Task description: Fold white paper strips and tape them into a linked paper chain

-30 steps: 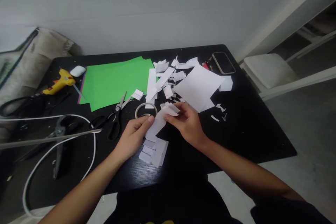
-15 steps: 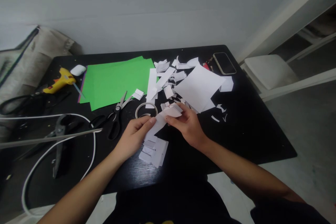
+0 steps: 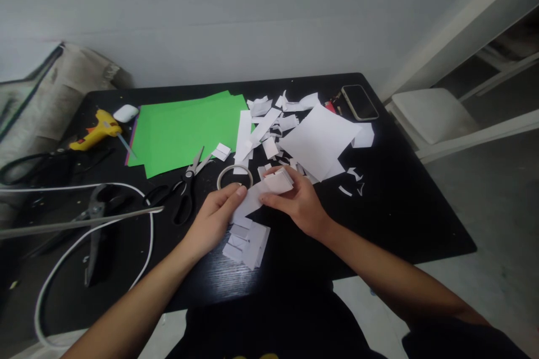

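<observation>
Between my hands is a white paper strip [image 3: 251,200], folded over at its right end into a small layered stack. My left hand [image 3: 217,213] pinches the strip's left part, thumb on top. At the folded end, my right hand [image 3: 301,202] is closed round the paper, with the thumb along its near edge and the other fingers partly hidden behind. Just below the strip, a pile of small folded white paper pieces [image 3: 248,244] lies on the black table. A roll of tape [image 3: 234,169] lies right behind my left hand.
Open black-handled scissors [image 3: 188,185] lie left of the tape, near green paper sheets [image 3: 189,129]. White paper scraps [image 3: 269,129] and a larger white sheet [image 3: 322,137] cover the back middle. Further out are a yellow glue gun [image 3: 99,130], pliers [image 3: 96,230], a white cable [image 3: 152,247] and a phone [image 3: 360,102].
The folded end of the strip has tilted so more of its top face shows. My right thumb has slid slightly left along the paper. My left hand has shifted a little left.
</observation>
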Demonstrator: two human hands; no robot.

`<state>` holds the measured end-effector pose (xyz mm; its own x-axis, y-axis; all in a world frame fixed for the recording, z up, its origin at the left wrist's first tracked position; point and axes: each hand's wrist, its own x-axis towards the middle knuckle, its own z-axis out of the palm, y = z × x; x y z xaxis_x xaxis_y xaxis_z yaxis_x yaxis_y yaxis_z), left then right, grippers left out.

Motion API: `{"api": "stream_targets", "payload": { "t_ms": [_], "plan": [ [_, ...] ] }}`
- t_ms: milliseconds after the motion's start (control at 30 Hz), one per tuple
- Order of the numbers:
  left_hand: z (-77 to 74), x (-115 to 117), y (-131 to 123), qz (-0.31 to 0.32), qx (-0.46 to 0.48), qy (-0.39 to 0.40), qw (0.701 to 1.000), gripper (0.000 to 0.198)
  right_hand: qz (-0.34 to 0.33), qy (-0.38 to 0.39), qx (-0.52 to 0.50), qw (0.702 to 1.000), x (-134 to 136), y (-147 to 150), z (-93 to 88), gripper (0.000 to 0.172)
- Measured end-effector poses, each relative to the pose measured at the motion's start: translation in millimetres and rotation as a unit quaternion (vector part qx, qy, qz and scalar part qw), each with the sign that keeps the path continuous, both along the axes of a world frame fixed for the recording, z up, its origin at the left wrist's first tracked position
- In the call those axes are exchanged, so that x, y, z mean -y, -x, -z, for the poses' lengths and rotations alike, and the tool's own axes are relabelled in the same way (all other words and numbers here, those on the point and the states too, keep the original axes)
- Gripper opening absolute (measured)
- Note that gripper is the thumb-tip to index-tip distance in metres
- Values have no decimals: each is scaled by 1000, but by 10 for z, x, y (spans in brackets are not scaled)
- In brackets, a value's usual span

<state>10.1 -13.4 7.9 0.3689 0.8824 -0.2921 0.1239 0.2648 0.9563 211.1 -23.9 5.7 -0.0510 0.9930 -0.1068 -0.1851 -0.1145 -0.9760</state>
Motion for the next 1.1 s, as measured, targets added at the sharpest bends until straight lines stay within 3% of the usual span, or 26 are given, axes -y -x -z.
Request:
{"api": "stream_targets", "payload": {
  "t_ms": [600,867,1100],
  "plan": [
    [-28,-5,-6,5,-7,-19,1000,45,2,-44,100,994,5,-23,-14,20],
    [-12,-5,-8,-12,16,-27,999,36,5,-56,103,993,14,-18,-2,17],
    [12,-5,10,-75,29,-49,996,29,5,-53,30,998,6,5,61,20]
  ]
}}
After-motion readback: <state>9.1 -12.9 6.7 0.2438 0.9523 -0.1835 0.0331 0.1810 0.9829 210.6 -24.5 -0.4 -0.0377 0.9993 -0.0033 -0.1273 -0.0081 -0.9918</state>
